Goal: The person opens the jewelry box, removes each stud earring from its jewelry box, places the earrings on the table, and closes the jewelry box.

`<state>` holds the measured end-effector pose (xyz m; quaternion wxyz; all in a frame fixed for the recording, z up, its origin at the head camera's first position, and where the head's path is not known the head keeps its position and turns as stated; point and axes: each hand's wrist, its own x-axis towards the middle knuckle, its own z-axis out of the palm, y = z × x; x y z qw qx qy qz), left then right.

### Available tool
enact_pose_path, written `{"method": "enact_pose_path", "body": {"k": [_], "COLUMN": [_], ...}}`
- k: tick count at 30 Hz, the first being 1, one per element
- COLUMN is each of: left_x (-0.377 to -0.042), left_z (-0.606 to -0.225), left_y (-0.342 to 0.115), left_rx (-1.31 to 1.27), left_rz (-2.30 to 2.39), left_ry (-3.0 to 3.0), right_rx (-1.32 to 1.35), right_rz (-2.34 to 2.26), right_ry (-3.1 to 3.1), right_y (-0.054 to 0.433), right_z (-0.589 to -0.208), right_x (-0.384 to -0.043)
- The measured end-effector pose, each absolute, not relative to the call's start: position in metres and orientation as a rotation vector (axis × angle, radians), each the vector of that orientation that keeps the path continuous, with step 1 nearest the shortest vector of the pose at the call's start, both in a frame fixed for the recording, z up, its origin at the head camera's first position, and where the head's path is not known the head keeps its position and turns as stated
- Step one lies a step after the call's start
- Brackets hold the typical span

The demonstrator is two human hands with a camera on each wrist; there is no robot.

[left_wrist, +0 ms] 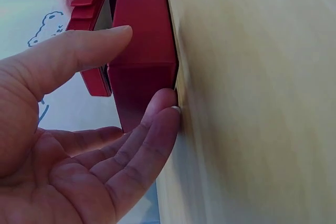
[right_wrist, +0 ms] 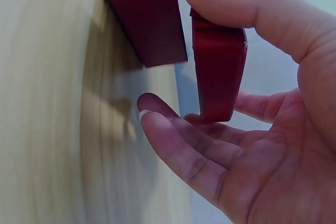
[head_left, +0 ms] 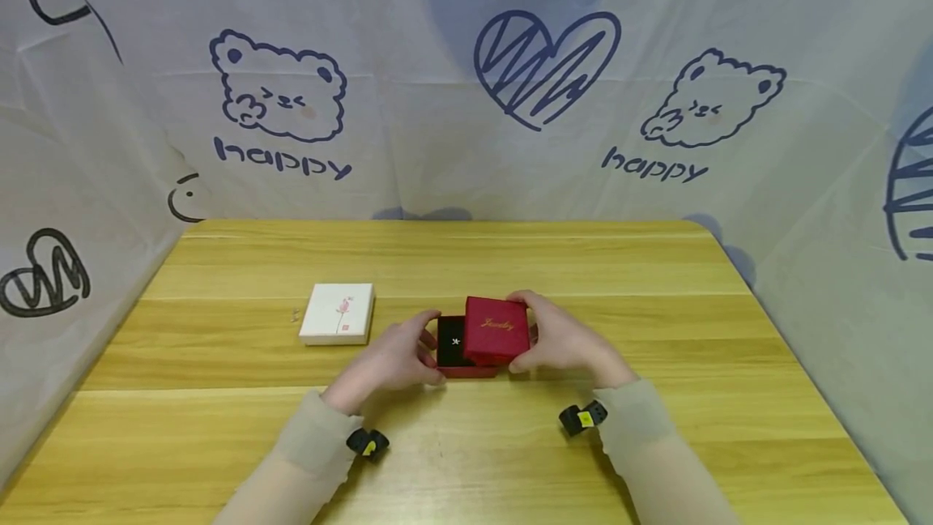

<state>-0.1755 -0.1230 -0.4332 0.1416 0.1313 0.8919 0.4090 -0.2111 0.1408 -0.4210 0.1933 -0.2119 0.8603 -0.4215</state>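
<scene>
A red jewelry box base (head_left: pixel 466 373) sits on the table, its black insert (head_left: pixel 450 351) bearing a small silvery star-shaped piece (head_left: pixel 456 341). My left hand (head_left: pixel 397 356) grips the base from the left. In the left wrist view the thumb presses one side of the base (left_wrist: pixel 144 30) and the fingertips touch another. A red lid (head_left: pixel 497 326) with gold "Jewelry" lettering overlaps the right part of the base, hiding some of the insert. My right hand (head_left: pixel 564 337) holds this lid by its right side; the right wrist view shows the lid (right_wrist: pixel 218 77) apart from the base, thumb on its ribbon trim.
On the left of the wooden table (head_left: pixel 619 266) lies a white square box (head_left: pixel 338 314) printed with a pink flower. Tiny shiny pieces (head_left: pixel 295 315) lie just left of it. A printed cloth (head_left: pixel 423 144) hangs behind the table and at both sides.
</scene>
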Motion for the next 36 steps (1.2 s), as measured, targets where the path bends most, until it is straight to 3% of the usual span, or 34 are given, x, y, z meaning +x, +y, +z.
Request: {"method": "enact_pose_path", "body": {"k": [22,36], "left_x": [-0.179,-0.178], "left_z": [-0.436,-0.436], "left_y": [-0.121,-0.122], "left_rx": [0.391,0.378], "left_rz": [1.117,1.125], "left_ry": [2.613,2.617], "right_rx": [-0.501,-0.440], "right_rz": [-1.155,-1.029], "right_ry": [2.572,2.687], "right_y": [0.194,0.214], "right_z": [-0.432,-0.435], "right_x": [-0.224,-0.252]}}
